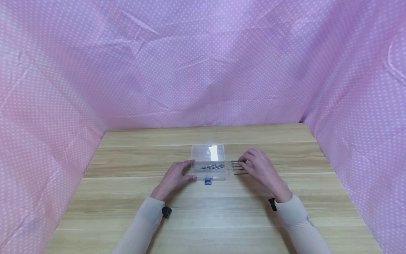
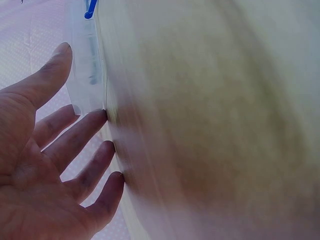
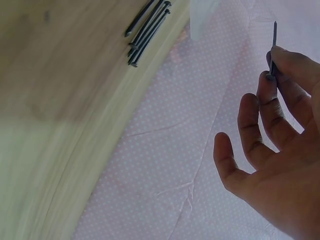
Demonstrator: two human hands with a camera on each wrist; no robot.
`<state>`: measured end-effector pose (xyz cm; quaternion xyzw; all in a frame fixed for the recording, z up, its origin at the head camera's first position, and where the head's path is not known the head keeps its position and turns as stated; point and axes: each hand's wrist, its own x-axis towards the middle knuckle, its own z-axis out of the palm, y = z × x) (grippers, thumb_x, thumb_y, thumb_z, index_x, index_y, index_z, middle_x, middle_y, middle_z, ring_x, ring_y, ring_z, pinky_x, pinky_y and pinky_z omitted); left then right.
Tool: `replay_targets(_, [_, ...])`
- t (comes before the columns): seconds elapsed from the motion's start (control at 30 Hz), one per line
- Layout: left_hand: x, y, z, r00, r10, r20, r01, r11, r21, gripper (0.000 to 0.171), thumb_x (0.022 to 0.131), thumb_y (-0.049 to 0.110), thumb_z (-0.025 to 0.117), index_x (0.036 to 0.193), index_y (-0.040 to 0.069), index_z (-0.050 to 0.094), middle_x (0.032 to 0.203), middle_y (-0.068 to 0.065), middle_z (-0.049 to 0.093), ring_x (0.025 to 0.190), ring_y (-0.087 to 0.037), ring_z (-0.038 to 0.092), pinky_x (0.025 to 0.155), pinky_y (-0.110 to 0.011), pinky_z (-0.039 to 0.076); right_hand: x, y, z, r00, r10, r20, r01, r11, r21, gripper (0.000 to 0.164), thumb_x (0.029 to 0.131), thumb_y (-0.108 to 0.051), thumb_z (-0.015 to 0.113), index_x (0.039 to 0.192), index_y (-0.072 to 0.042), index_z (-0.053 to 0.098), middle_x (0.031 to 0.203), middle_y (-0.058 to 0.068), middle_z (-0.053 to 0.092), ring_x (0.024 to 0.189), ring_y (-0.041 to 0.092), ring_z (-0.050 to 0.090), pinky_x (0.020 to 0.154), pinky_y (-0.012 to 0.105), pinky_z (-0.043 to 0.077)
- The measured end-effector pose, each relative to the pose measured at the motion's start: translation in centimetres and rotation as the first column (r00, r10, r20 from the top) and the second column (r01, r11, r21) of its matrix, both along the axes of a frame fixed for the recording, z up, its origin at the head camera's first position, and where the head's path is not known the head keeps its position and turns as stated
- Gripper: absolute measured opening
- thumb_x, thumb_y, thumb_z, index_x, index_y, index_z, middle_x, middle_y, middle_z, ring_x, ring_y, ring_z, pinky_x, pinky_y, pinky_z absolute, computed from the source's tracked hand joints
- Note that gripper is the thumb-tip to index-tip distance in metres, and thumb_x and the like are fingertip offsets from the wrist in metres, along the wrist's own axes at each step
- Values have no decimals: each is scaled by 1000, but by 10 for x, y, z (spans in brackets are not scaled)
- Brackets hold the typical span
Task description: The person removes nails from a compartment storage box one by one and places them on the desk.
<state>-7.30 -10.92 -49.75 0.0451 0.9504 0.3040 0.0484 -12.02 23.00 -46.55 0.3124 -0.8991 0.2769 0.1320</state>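
Note:
A clear plastic box lies on the table with its lid folded back and its blue latch toward me. Several metal nails rest inside. My left hand is at the box's left side, thumb by the front corner and index finger by the hinge side, with its fingers spread and relaxed. Right of the box, my right hand pinches a nail between thumb and fingers, point outward. Beneath that hand, several loose nails lie roughly parallel on the table, partly hidden in the head view.
The wood-grain table carries the box and nails near its middle. Pink dotted cloth hangs behind the table and along both sides. A dark wrist camera sits at the left cuff, and another camera at the right cuff.

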Motion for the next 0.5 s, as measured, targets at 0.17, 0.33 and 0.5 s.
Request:
replay_targets(0.17, [0, 0, 1, 1000, 7, 16, -7, 1000, -1, 72, 86, 35, 85, 149, 16, 57, 146, -11, 60, 134, -35, 51, 114, -54, 41, 3, 6, -3, 1000, -3, -4, 3, 1000, 12, 9, 87, -10, 83, 94, -11, 78, 96, 1, 70, 95, 25, 63, 89, 53, 51])
replay_targets(0.33, [-1, 0, 1, 1000, 11, 16, -11, 1000, 1, 71, 86, 35, 85, 149, 17, 57, 147, -11, 59, 136, -36, 50, 115, -54, 39, 7, 11, -5, 1000, -6, 21, 5, 1000, 23, 8, 88, -10, 82, 95, -10, 78, 95, 1, 70, 94, 26, 63, 85, 49, 52])
replay_targets(0.5, [-1, 0, 1, 1000, 13, 17, -13, 1000, 0, 70, 87, 35, 84, 149, 17, 57, 147, -11, 58, 136, -36, 49, 116, -54, 39, 8, 16, -10, 1000, -3, 25, 2, 999, 44, 8, 87, -11, 82, 94, -10, 77, 95, 2, 72, 96, 27, 65, 84, 49, 53])
